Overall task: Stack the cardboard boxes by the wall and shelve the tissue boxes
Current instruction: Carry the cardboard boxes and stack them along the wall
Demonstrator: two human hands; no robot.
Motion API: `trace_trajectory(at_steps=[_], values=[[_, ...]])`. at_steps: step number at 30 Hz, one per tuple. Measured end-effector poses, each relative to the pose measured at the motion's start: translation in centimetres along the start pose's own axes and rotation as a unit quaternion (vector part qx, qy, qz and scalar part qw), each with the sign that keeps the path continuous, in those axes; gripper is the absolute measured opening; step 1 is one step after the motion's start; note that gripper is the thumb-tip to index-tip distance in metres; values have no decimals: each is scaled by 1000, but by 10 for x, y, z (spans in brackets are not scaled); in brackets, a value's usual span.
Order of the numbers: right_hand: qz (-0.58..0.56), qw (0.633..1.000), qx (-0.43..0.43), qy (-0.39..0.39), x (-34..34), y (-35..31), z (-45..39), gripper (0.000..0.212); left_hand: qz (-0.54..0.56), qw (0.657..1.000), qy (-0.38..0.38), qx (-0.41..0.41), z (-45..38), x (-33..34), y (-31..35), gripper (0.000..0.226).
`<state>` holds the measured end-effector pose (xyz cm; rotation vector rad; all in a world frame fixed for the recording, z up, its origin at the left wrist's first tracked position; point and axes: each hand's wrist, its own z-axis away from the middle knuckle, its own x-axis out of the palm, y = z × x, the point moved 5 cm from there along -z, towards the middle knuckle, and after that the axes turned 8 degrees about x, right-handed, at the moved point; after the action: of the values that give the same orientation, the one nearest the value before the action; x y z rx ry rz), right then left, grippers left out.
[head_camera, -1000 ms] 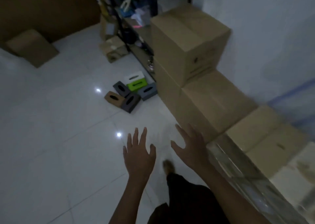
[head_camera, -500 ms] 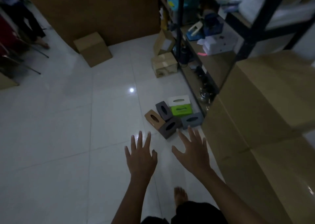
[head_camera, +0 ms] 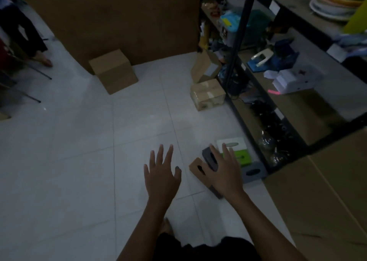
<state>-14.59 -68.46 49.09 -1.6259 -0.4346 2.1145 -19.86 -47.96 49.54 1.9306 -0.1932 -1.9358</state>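
left hand [head_camera: 161, 178]: fingers spread wide, holding nothing, over bare floor [head_camera: 79, 161]
right hand [head_camera: 223, 173]: fingers spread wide, holding nothing, above the tissue boxes [head_camera: 234, 159]; contact unclear
tissue boxes: clustered on floor just beside the shelf [head_camera: 297, 105] foot, touching each other
orientation: brown box [head_camera: 195, 167] and dark box [head_camera: 209, 158] tipped, slots facing up-left; white, green and grey boxes flat-ish, long axes roughly left-right
cardboard boxes: big stack [head_camera: 327, 191] at right; small one [head_camera: 113, 71] left by far wall
risk: boxes leaning on one another, lifting one likely topples neighbours
risk: dim light, easy misgrab
risk: lower shelf cluttered, box could knock items
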Motion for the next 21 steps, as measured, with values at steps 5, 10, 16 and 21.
trace_trajectory(at_steps=[5, 10, 16, 21], values=[[-42, 998, 37, 11, 19, -77, -56, 73, -22, 998, -35, 41, -108, -28, -63, 77], [-75, 995, 62, 18, 28, -116, -139, 69, -26, 996, -63, 65, -216, -36, -88, 72], [-105, 987, 121, 17, 42, -147, -275, 69, -48, 991, -71, 100, -364, -34, -98, 74], [-105, 980, 166, -13, 46, -160, -397, 67, -65, 985, -117, 112, -504, -17, -94, 74]])
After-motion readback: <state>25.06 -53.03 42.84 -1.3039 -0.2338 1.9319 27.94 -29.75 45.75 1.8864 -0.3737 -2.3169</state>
